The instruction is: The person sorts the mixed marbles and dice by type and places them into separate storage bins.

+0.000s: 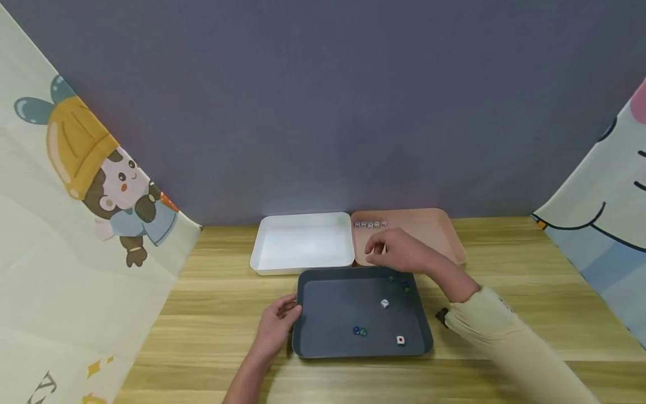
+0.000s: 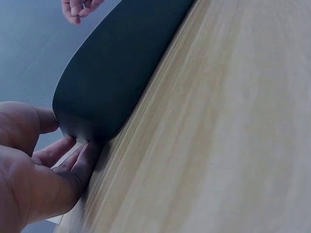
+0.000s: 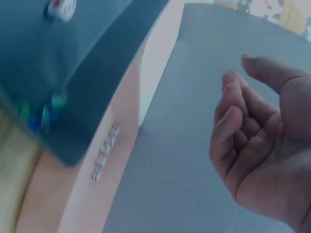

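My left hand (image 1: 275, 324) grips the left edge of the dark grey tray (image 1: 333, 314), thumb at the rim and fingers against the outer wall (image 2: 112, 73). Over the front of the pink tray (image 1: 429, 230) hovers my right hand (image 1: 398, 249). In the right wrist view its fingers (image 3: 228, 124) are loosely curled, the thumb stands apart, and nothing shows between them. Several small white dice (image 1: 370, 225) form a row along the pink tray's back left. Inside the dark tray lie a white die (image 1: 384, 303), another die (image 1: 400, 340) with a red dot, and several blue and green glass marbles (image 1: 360, 331).
A white tray (image 1: 303, 241) stands left of the pink one, both behind the dark tray. The trays sit on a wood-grain table (image 1: 202, 314) against a grey-blue backdrop (image 1: 323, 112). Cartoon-printed cloth (image 1: 91, 235) hangs at either side. More marbles (image 1: 406, 286) lie near the dark tray's back right corner.
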Motion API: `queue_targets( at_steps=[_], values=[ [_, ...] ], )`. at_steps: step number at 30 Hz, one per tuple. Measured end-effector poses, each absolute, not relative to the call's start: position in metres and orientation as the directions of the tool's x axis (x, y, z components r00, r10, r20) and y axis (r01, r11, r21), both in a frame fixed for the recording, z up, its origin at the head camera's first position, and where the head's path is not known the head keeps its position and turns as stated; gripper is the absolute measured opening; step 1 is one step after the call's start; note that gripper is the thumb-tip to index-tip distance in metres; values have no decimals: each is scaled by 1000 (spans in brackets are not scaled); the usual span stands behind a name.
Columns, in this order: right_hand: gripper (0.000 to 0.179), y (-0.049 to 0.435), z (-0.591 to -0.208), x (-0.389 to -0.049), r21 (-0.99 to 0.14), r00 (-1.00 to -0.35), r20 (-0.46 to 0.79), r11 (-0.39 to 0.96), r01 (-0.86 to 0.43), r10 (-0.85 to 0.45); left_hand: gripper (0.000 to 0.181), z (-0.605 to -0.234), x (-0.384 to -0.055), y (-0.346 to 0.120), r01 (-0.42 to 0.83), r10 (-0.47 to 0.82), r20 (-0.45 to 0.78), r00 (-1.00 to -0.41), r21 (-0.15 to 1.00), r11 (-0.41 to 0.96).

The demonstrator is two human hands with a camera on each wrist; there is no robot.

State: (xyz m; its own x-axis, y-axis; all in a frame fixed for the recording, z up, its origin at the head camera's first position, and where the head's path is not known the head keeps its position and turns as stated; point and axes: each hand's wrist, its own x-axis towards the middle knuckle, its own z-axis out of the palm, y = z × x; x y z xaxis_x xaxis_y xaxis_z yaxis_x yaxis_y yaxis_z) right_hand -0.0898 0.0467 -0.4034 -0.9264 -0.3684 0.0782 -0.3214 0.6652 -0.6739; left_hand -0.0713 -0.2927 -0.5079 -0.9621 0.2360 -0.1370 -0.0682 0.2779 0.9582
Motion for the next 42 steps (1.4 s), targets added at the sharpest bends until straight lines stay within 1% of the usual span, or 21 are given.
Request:
queue_targets(
  at_steps=[2,6,9,14,18,20,26,34,42],
  values=[
    [12,39,-403,-84,-656,-935,87,686,-314,-345,45,-506,-71,-293,-66,237,-134,-962,959,274],
    [11,28,-406,-78,-615,-961,121,740,-271,-250,45,-503,-70,-293,-71,233,-134,-963,963,261],
    [9,22,-409,-75,-588,-977,86,781,-208,-196,44,-504,-71,-292,-75,235,-136,-962,965,252],
    [6,16,-415,-71,-478,-975,-98,869,-129,-199,44,-508,-71,-291,-81,230,-138,-963,968,238],
    [14,14,-423,-70,-412,-946,-244,906,-99,-214,44,-510,-71,-292,-82,228,-139,-964,966,244],
    [19,14,-427,-70,-395,-934,-289,915,-84,-211,44,-509,-71,-292,-82,225,-139,-964,966,247],
    [27,18,-435,-70,-379,-919,-328,922,-85,-220,43,-506,-70,-292,-81,214,-139,-967,962,260],
    [24,24,-448,-76,-431,-889,-389,900,-58,-243,43,-507,-71,-290,-80,198,-134,-971,963,259],
    [25,24,-455,-80,-412,-875,-417,909,-60,-247,44,-509,-72,-291,-90,216,-145,-966,965,247]
  ],
)
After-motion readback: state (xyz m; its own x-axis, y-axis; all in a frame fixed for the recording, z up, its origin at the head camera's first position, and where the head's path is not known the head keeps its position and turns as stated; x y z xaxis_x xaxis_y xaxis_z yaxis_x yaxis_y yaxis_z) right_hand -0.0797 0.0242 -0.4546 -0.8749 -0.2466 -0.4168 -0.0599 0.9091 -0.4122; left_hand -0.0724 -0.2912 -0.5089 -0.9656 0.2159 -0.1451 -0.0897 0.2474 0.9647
